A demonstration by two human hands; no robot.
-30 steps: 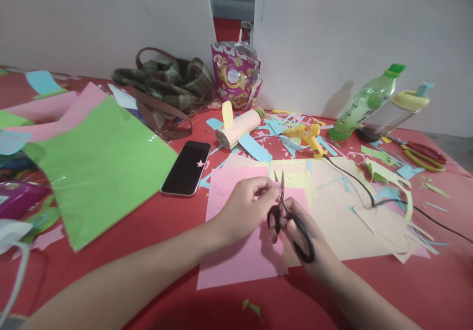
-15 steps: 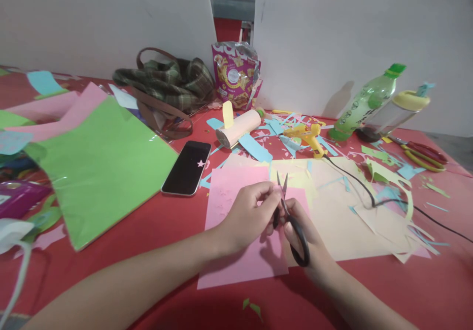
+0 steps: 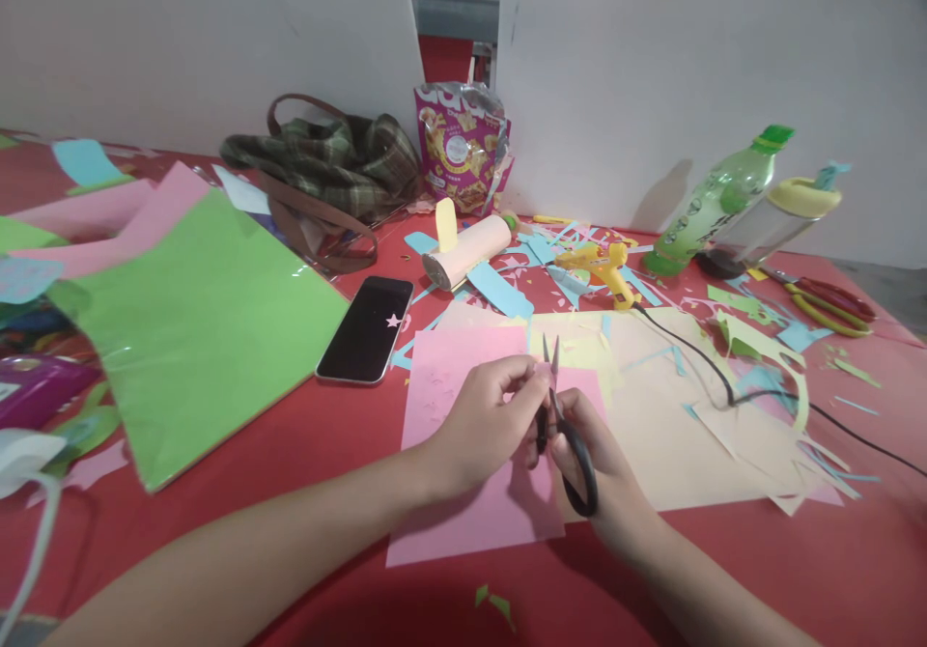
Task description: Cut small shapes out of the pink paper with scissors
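My right hand [image 3: 590, 444] grips a pair of scissors [image 3: 579, 468] by its black handles, the blades pointing away from me and slightly parted. Close against the blades, my left hand [image 3: 499, 415] is closed in a pinch; what sits between its fingertips is too small and hidden to make out. Both hands are held over a pink paper sheet [image 3: 435, 521], which has small pink bits on its left part. Left of the sheet lies a black phone [image 3: 366, 333] with a tiny pink star [image 3: 393, 321] on its screen.
Behind the sheet stands a paper-covered tube [image 3: 474, 251] with blue and yellow flaps. A yellow glue gun [image 3: 601, 266] trails a black cord over cream paper [image 3: 652, 454]. Green sheets [image 3: 210, 338] lie left; a green bottle [image 3: 716, 203] and pliers [image 3: 832, 304] are at right.
The scissor blades have drawn closer together, and the handle loop in my right hand has shifted slightly left. My left hand stays nearly in place.
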